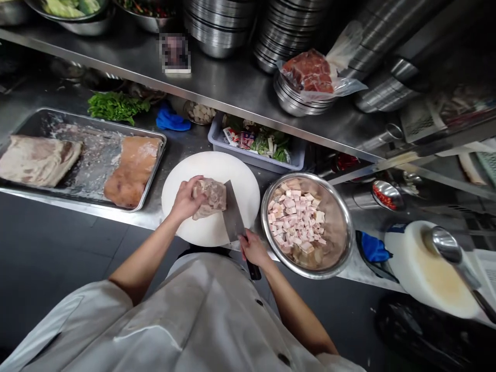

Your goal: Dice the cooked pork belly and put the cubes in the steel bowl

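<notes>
A piece of pale meat (214, 198) lies on a round white cutting board (178, 181). My left hand (187, 199) is closed on its left end, thumb and fingers on the meat. My right hand (253, 248) is wrapped round the dark handle of a cleaver (234, 214). The cleaver's broad blade is over the board, at the right end of the meat; whether it touches the meat I cannot tell. Right of the board, a large metal bowl (346, 222) holds many small cubes of meat (296, 214).
On the left, a metal tray (93, 118) holds two larger meat slabs. Behind the board are greens (116, 107), a blue cloth (171, 118) and a plastic bin (256, 161). Above runs a steel shelf (228, 82) with stacked bowls. A white tub (418, 268) stands far right.
</notes>
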Demonstrator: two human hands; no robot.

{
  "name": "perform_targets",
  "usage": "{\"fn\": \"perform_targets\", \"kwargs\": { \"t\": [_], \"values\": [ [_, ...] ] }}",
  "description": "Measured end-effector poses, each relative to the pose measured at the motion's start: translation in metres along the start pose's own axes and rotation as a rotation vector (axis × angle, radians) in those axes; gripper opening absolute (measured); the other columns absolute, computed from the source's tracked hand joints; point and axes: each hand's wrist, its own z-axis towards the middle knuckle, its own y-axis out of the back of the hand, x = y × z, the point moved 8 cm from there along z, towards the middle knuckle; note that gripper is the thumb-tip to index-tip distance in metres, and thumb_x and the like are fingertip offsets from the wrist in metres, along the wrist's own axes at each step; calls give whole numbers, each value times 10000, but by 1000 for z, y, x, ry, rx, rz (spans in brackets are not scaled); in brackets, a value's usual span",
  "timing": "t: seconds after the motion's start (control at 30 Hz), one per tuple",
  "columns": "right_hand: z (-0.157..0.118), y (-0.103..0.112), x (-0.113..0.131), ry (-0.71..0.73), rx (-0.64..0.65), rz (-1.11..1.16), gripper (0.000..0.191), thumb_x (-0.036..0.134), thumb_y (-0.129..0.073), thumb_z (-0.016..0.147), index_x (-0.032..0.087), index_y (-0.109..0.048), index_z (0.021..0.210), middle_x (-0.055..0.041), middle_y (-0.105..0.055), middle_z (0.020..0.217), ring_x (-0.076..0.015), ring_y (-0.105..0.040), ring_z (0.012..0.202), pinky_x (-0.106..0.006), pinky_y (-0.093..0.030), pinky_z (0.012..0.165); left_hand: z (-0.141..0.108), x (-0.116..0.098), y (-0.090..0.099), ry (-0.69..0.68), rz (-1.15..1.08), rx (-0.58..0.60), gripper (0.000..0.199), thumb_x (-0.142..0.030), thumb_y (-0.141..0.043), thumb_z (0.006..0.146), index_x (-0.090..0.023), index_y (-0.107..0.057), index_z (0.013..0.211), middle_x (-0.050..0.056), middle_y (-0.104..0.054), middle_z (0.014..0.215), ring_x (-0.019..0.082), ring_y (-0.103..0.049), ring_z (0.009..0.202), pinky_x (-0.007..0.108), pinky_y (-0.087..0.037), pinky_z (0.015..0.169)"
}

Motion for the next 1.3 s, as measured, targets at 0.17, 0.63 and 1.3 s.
{"fn": "perform_targets", "kwargs": {
  "t": [0.17, 0.63, 1.3],
  "values": [
    [-3, -8, 4, -21, -2, 26, 145, 260, -411, 1012, 233, -500, 901, 62, -566, 550, -149, -544, 400, -228, -371, 468, 4, -37, -13, -201, 158, 33, 357, -251, -516, 872, -261, -591, 1221, 96, -483, 1179, 272, -518, 1168, 451, -432, 1049],
    [-85, 44, 107, 133, -148, -690, 158, 111, -443, 966, 173, -538, 1076, -86, -699, 774, -227, -660, 591, -307, -278, 518, 6, -35, -11, -213, 170, -137, 146, -190, -499, 828, -236, -468, 963, 64, -518, 997, 226, -517, 972, 381, -469, 921],
    [-41, 74, 160, -67, 211, -768, 193, 78, -428, 966, 145, -423, 1147, -76, -682, 732, -231, -691, 665, -269, -346, 531, 7, -19, -17, -128, -112, -266, 215, -147, -573, 710, -231, -449, 865, 13, -476, 901, 177, -471, 848, 323, -415, 762]
  ]
}}
